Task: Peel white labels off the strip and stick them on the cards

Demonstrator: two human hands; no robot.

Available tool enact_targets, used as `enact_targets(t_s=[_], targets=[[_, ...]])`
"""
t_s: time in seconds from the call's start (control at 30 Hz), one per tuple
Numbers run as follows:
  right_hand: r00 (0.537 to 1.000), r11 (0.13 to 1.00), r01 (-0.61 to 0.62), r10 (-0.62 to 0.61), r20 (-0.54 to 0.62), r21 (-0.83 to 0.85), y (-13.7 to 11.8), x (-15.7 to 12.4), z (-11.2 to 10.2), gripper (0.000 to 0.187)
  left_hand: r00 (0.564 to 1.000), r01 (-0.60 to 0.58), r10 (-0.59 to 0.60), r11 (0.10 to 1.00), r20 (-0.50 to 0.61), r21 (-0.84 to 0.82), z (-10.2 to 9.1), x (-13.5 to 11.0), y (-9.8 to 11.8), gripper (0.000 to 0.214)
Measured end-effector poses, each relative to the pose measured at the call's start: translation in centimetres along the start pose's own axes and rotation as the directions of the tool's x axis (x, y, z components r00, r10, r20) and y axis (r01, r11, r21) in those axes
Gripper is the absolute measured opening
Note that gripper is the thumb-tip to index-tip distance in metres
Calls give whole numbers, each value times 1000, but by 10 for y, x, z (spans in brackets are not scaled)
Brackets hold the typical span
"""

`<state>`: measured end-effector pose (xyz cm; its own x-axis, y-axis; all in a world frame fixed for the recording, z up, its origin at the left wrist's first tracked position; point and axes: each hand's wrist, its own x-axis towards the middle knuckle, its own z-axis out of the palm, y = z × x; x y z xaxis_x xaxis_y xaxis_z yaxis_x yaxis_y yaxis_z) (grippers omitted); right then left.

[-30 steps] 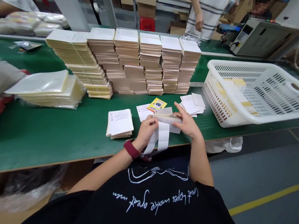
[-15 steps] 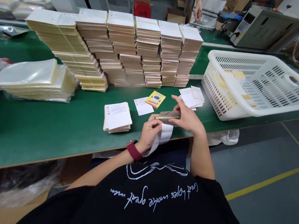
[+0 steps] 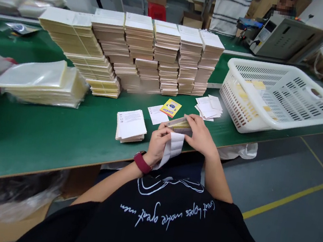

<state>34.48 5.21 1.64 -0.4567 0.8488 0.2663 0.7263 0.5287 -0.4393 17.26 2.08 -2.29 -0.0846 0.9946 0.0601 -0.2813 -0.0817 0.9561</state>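
Note:
My left hand (image 3: 158, 142), with a dark red watch strap (image 3: 142, 162) on the wrist, and my right hand (image 3: 200, 137) both pinch a small bundle of yellowish label sheets (image 3: 179, 125) above the green table's front edge. A white label strip (image 3: 172, 149) hangs down from the bundle, past my left hand. Left of my hands lies a stack of white printed cards (image 3: 131, 125). A single white sheet (image 3: 156, 114) and a yellow card (image 3: 171, 108) lie beyond them. Loose white cards (image 3: 208, 108) sit just beyond my right hand.
Tall stacks of paper-backed sheets (image 3: 156, 55) stand along the green table (image 3: 26, 129). A plastic-wrapped pack (image 3: 41, 83) lies to the left, and a white plastic basket (image 3: 282, 100) sits to the right. A striped-shirted co-worker (image 3: 229, 10) stands beyond a grey machine (image 3: 280, 37).
My hands have drawn closer together around the bundle, with my right hand now gripping it more fully. The whole view has shifted slightly as my head moved.

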Motion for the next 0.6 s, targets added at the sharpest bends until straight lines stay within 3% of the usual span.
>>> enact_targets(t_s=[0.17,0.27,0.33,0.43,0.5,0.53,0.6], targets=[[999,985,-11,17,-34,171,12,1,5,48,997,70,-67,990,31,-120,2,-6,-5,14],[997,985,40,-28,-76,171,14,-5,8,21,995,82,-76,989,58,-120,-1,-11,-7,13],[998,976,53,-48,-32,211,14,-9,10,16,995,54,-50,997,88,-49,-7,-16,-8,11],[998,971,-60,61,3,232,11,-14,8,14,983,-117,87,976,162,185,-19,-26,-7,11],[990,980,-115,127,-68,160,8,-14,3,18,941,-316,241,878,238,360,-24,-31,-1,14],[987,987,-117,128,-101,111,6,-12,0,22,898,-429,324,793,297,432,-26,-32,3,15],[991,996,-89,91,-95,21,2,-9,-7,32,771,-636,448,576,453,513,-23,-29,13,16]])
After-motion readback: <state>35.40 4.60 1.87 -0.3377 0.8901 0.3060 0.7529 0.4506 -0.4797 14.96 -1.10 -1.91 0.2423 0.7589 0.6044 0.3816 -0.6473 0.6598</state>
